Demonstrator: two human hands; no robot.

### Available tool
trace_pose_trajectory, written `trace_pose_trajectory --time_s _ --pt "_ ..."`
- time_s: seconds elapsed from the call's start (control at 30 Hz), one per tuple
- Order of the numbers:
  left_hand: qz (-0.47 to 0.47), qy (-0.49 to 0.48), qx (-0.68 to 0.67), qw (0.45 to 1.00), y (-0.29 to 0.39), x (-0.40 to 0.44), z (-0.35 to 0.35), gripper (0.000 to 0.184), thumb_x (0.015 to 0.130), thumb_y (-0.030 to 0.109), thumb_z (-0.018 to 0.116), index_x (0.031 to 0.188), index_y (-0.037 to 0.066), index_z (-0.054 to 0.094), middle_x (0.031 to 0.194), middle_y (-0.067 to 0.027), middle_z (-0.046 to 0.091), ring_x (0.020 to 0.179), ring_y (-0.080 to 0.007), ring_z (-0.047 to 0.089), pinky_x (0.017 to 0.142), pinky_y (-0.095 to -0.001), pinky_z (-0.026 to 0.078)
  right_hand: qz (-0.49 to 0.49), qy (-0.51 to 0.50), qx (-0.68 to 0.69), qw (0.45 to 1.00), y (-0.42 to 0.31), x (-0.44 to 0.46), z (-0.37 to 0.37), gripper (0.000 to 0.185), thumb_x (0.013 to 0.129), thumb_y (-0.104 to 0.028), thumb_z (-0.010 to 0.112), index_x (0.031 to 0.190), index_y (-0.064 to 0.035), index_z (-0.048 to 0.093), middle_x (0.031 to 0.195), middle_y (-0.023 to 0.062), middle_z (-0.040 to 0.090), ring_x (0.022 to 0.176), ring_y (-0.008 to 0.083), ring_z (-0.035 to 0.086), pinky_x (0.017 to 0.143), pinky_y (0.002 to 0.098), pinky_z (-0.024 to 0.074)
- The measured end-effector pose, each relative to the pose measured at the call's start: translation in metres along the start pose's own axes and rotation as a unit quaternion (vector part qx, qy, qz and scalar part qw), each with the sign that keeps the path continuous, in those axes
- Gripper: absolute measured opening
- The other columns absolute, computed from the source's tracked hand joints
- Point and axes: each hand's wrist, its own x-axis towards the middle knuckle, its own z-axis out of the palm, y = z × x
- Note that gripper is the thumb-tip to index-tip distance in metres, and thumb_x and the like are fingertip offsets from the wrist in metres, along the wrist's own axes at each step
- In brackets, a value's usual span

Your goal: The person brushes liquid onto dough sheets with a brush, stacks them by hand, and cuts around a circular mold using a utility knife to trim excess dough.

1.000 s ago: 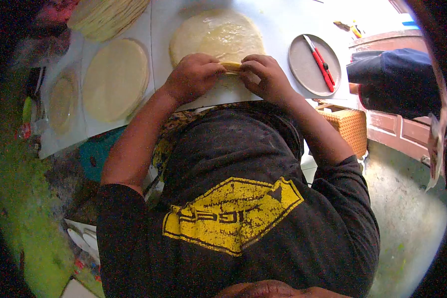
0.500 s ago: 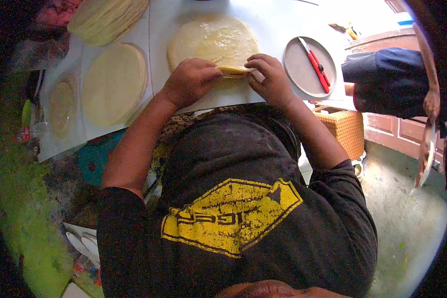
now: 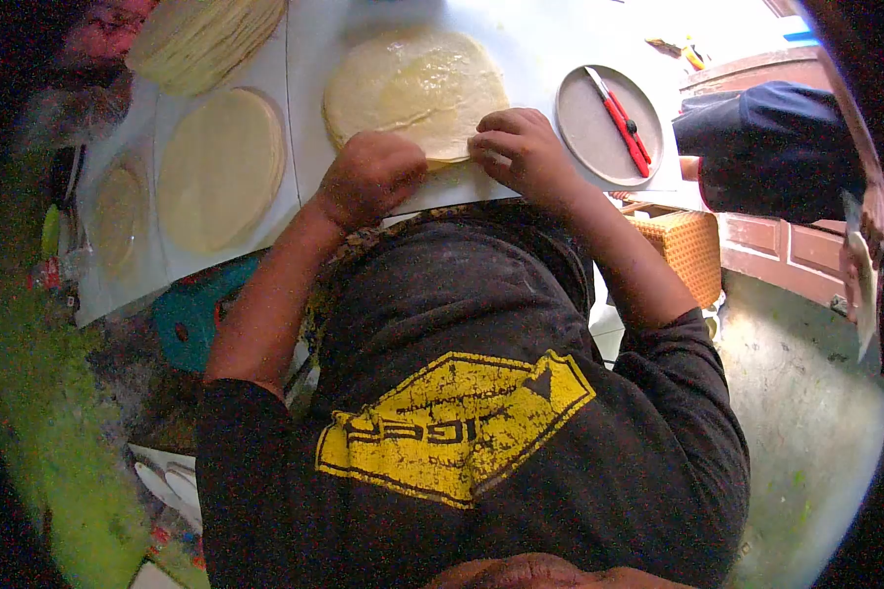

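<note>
Pale, glossy, round stacked dough sheets [image 3: 417, 83] lie just beyond your curled left hand [image 3: 373, 177] and bent-fingered right hand [image 3: 523, 150], both at the near edge, perhaps steadying it; whether either grips, I can't tell. Right of them, a round grey plate [image 3: 587, 133] likely keeps the red-handled, silver-bladed tool [image 3: 627, 130] reachable.

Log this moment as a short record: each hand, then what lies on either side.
Left hand: at near-left edge of the glossy, pale-yellow, round dough-like stack; grip unclear
Right hand: fingers at the stack's near-right edge
Left side: matte, pale, round stack on white table
Right side: red-handled cutting tool on round grey plate
</note>
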Motion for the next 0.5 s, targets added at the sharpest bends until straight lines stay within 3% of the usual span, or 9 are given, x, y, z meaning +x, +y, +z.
trace_pose_trajectory --time_s 0.37,0.5 --pt "-0.044 -0.055 0.005 0.997 0.005 0.004 -0.009 0.013 0.077 0.017 0.07 0.086 0.009 0.063 0.082 -0.0104 0.064 0.08 -0.0328 0.062 0.073 -0.0437 0.048 0.005 -0.039 0.026 0.999 0.009 0.005 -0.001 0.018 0.077 -0.009 0.073 0.094 -0.0123 0.069 0.101 0.0059 0.065 0.098 0.027 0.06 0.088 0.0388 0.044" --pt "-0.041 -0.003 -0.003 0.999 0.002 0.001 -0.004 0.016 0.077 0.016 0.069 0.089 0.008 0.064 0.084 -0.0125 0.065 0.081 -0.034 0.063 0.074 -0.0446 0.049 0.002 -0.045 0.034 0.998 0.014 0.004 0.0 0.019 0.076 -0.007 0.071 0.094 -0.0113 0.068 0.101 0.0062 0.065 0.097 0.0273 0.06 0.088 0.039 0.0437"
